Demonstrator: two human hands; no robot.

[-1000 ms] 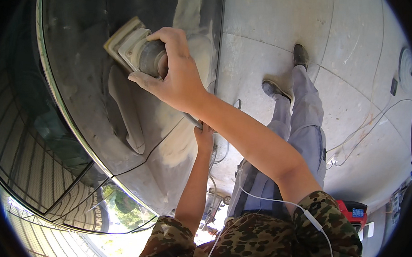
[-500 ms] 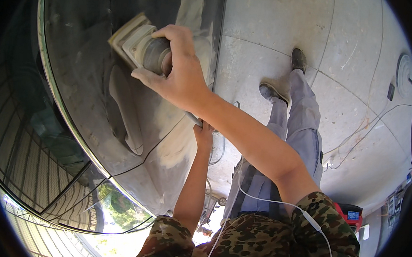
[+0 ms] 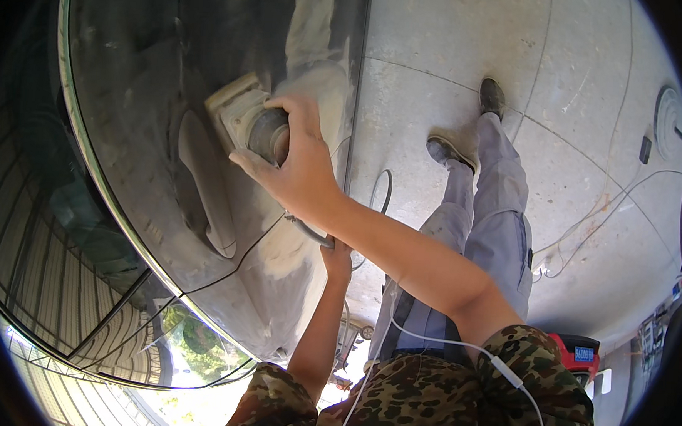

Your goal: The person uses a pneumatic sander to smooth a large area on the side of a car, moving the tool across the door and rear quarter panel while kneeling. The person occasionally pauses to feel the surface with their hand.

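My right hand (image 3: 308, 173) is wrapped round the round body of a sander (image 3: 242, 115) with a pale square pad. The pad lies against a dark, dusty car door (image 3: 132, 71), beside a door handle (image 3: 205, 184) and close to a pale sanded patch (image 3: 328, 97). A grey hose (image 3: 305, 230) runs back from the sander, passing under my right wrist. Nearer to me, my left hand (image 3: 337, 251) is closed on this hose; my right forearm hides part of it.
Beyond the door's edge lies a concrete floor (image 3: 435, 33) where my shoes stand. Thin cables (image 3: 587, 226) trail over it on the right, near a round grey disc (image 3: 667, 122). A red machine (image 3: 573, 352) stands by my right elbow. Shiny trim (image 3: 90, 146) borders the window at left.
My right hand has drawn the sander across the door, toward me and slightly right. My left hand has come a little nearer too, and the hose now bows more.
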